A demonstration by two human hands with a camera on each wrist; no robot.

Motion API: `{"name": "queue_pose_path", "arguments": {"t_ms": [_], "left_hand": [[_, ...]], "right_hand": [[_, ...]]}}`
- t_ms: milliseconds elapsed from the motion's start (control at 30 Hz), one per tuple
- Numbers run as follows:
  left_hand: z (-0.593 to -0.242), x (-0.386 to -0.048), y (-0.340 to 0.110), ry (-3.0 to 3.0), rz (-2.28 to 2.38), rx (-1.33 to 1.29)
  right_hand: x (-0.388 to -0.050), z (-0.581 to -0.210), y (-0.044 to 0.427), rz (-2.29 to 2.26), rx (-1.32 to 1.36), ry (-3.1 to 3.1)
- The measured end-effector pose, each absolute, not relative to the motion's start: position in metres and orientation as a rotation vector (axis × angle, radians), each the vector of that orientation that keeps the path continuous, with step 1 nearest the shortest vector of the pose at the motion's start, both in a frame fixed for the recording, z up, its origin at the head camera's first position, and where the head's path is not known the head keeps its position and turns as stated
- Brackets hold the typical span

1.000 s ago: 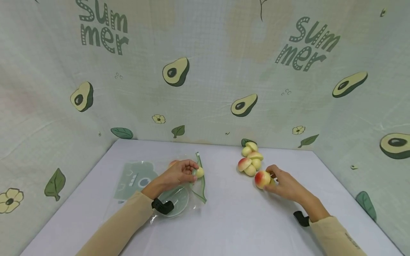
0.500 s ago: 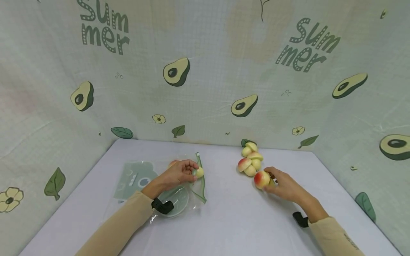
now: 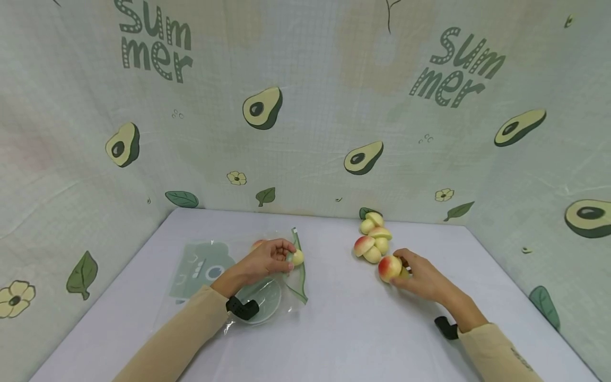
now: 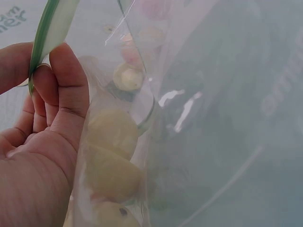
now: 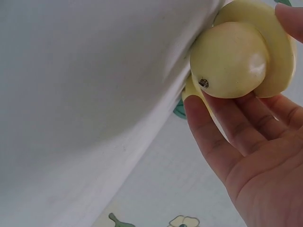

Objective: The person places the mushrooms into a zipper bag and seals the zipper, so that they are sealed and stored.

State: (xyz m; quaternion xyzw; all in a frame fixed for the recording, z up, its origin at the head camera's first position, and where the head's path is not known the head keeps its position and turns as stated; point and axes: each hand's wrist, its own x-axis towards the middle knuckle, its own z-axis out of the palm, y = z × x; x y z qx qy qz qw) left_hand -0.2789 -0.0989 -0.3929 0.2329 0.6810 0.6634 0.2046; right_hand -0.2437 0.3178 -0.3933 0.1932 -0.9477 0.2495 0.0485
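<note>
My left hand (image 3: pixel 267 257) pinches the green zip edge (image 4: pixel 41 45) of a clear plastic zip bag (image 3: pixel 217 292) lying on the left of the table. Through the film in the left wrist view, several pale yellow toy mushrooms (image 4: pixel 113 175) show, partly blurred. One yellow rounded piece (image 3: pixel 298 257) peeps out beside my left fingertips in the head view. At the right, my right hand (image 3: pixel 425 273) holds a toy mushroom (image 3: pixel 390 268) with a red and yellow cap, thumb on one side and fingers on the other. Its pale stem end (image 5: pixel 229 61) faces the right wrist camera.
Several more toy mushrooms (image 3: pixel 373 241) lie in a cluster behind and left of my right hand. The white table (image 3: pixel 343 323) is bounded by a printed cloth (image 3: pixel 305 159) at the back and sides. Each wrist wears a black camera strap (image 3: pixel 243 307).
Almost nothing differs. My right hand and its mushroom have shifted very slightly left; my left hand stays on the bag's edge.
</note>
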Motion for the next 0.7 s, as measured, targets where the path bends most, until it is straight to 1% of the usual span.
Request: {"name": "queue_pose_path", "arguments": {"t_ms": [700], "left_hand": [[-0.3948, -0.2807, -0.0986, 1.887, 1.853, 0.652]], "right_hand": [[-0.2422, -0.3905, 0.3131, 0.787, 0.570, -2.853]]}}
